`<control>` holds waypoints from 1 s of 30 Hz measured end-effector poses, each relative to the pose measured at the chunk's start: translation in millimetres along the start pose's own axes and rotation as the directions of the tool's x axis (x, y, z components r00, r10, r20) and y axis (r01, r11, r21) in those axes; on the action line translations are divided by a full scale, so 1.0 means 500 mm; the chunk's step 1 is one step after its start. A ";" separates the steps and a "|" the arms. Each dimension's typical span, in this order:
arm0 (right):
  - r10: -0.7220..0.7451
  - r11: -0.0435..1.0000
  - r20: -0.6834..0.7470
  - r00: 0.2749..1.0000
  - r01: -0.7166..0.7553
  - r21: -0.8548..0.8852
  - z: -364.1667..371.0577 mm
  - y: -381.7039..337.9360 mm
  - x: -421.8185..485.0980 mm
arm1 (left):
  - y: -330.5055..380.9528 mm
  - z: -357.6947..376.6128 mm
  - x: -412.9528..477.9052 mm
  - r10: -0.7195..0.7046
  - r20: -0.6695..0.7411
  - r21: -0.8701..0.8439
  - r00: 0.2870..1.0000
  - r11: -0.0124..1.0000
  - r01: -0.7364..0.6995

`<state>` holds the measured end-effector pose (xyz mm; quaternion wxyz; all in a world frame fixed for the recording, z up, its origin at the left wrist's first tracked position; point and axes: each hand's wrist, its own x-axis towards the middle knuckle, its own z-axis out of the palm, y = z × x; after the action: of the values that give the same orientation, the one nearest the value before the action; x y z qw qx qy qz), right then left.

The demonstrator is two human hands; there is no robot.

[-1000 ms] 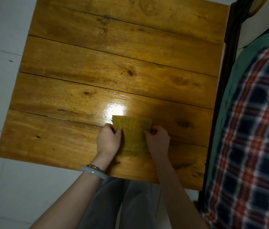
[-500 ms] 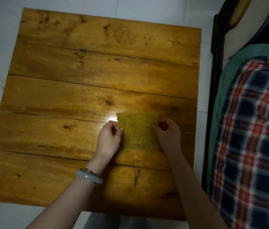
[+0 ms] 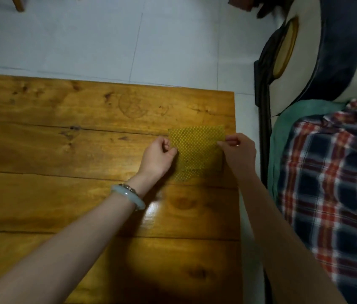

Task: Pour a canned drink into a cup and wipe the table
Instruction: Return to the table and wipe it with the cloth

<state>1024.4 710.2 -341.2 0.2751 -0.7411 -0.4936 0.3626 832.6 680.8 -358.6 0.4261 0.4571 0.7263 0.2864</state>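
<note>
A yellow-green woven cloth point(image 3: 197, 151) lies folded flat on the wooden plank table point(image 3: 63, 150), near its far right edge. My left hand point(image 3: 159, 155) pinches the cloth's left edge, and my right hand point(image 3: 239, 151) pinches its right edge. A pale bangle sits on my left wrist. No can or cup shows in the head view.
A bed with a plaid blanket point(image 3: 331, 205) and a teal sheet point(image 3: 283, 132) runs along the table's right side, behind a dark frame point(image 3: 263, 128). Pale tiled floor point(image 3: 107, 40) lies beyond the table's far edge. A wooden leg point(image 3: 18, 4) stands at the top left.
Both hands have slid the cloth away from me toward the far right part of the table. The view has tilted up, so floor beyond the table now shows.
</note>
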 end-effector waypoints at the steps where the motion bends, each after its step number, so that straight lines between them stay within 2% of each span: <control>1: -0.016 1.000 -0.009 1.000 0.016 0.012 -0.001 -0.004 0.020 | 0.009 0.005 0.026 0.018 0.010 -0.003 1.000 1.000 -0.018; 3: -0.035 0.999 -0.031 0.999 0.036 0.037 0.000 -0.011 0.058 | 0.026 0.011 0.075 0.035 0.016 -0.023 0.999 0.999 -0.035; 7: 0.026 0.987 -0.069 0.997 -0.015 0.159 0.009 -0.015 0.124 | 0.061 0.024 0.154 0.058 0.014 -0.090 0.998 0.994 -0.056; 10: 0.041 0.983 -0.122 0.992 -0.019 0.183 0.014 -0.009 0.164 | 0.074 0.039 0.198 0.075 -0.005 -0.101 0.997 0.992 -0.075; 21: -0.012 0.999 -0.215 0.976 0.020 0.039 0.039 -0.013 0.238 | 0.089 0.077 0.242 0.055 -0.080 -0.058 0.995 0.997 -0.060; 27: -0.028 0.999 -0.195 0.980 0.021 -0.041 0.037 0.011 0.245 | 0.102 0.079 0.243 0.062 -0.073 0.065 0.995 0.996 -0.057; 30: -0.055 0.997 -0.167 0.984 0.045 -0.062 0.032 0.013 0.241 | 0.099 0.084 0.231 0.039 -0.115 0.056 0.993 0.998 -0.032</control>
<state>1045.3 820.6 -387.5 0.3033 -0.7642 -0.4972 0.2771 865.0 807.7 -379.7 0.3653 0.4639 0.7492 0.3002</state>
